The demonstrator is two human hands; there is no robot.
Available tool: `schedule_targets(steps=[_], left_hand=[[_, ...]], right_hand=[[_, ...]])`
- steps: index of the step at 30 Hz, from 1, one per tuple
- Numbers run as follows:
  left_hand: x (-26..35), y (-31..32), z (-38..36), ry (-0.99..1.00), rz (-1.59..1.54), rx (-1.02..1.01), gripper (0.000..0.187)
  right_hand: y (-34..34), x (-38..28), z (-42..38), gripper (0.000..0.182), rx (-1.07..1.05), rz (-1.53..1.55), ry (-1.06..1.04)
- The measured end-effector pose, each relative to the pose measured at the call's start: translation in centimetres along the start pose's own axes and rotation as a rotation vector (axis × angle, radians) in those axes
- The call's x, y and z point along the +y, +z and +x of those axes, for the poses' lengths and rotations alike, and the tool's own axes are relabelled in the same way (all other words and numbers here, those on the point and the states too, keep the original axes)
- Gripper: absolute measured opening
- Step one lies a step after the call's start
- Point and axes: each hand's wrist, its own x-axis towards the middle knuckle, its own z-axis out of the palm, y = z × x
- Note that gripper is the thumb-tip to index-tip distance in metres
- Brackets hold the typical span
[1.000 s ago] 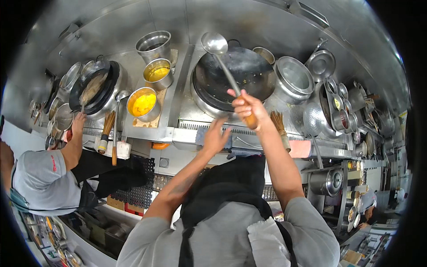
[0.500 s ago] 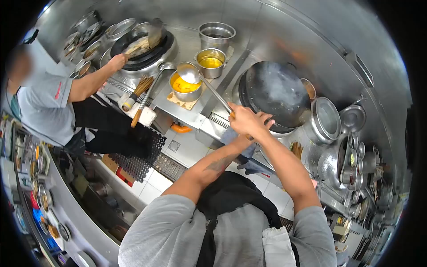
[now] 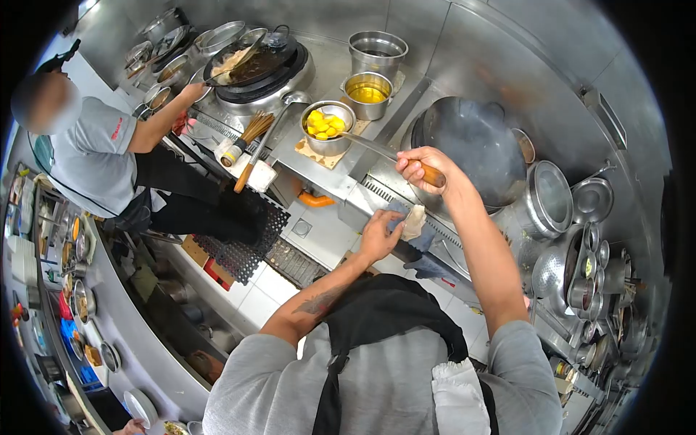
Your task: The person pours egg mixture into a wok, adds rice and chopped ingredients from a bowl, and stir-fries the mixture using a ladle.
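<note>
My right hand [image 3: 426, 169] is wrapped round the wooden handle of a long ladle [image 3: 373, 146]. The ladle's bowl sits in the mouth of a small metal pot [image 3: 330, 147] and holds round yellow pieces [image 3: 325, 125] that look like egg yolks. Lower and nearer my body, my left hand [image 3: 380, 236] grips a folded beige cloth [image 3: 413, 222] above a blue-grey cloth [image 3: 433, 238] on the counter edge. A black wok [image 3: 475, 152] stands beyond and to the right of my right hand, hazy with smoke or steam.
Behind the pot stand a pot of yellow liquid [image 3: 367, 94] and a taller pot [image 3: 378, 54]. To the left, a co-worker [image 3: 87, 152] works at another wok [image 3: 268, 65], with a bamboo brush [image 3: 255, 127] and a second ladle [image 3: 250, 168] nearby. Stacked strainers [image 3: 544, 196] stand right.
The ladle's bowl has lowered into the pot and now carries yellow pieces. My hands have separated, the left moving down with the beige cloth in view. The whole view has shifted slightly.
</note>
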Motion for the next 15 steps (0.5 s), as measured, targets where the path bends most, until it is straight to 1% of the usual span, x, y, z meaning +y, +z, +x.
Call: schedule_targets(steps=[1,6,8,12,14,15], left_hand=[[-0.4,-0.4,0.0,-0.011,0.007,0.006,0.026],[-2.8,-1.0,-0.5,-0.024,0.06,0.006,0.025],[-4.0,-0.9,-0.7,0.043,0.091,0.027,0.025],[-3.5,-1.4,-1.1,0.001,0.109,-0.006,0.024],[-4.0,-1.2,-1.4,0.052,0.121,0.008,0.024],[-4.3,-1.1,-1.5,0.051,0.121,0.008,0.024]], right_hand=[[-0.4,0.3,0.0,0.014,-0.035,0.049,-0.004],[0.0,1.8,-0.7,0.014,-0.049,0.12,-0.027],[0.9,2.3,-1.3,0.01,0.008,-0.057,-0.12],[3.1,3.1,-3.0,0.01,0.077,-0.062,-0.181],[4.3,3.6,-3.8,0.007,0.178,-0.195,-0.293],[4.6,3.6,-4.0,0.007,0.177,-0.194,-0.292]])
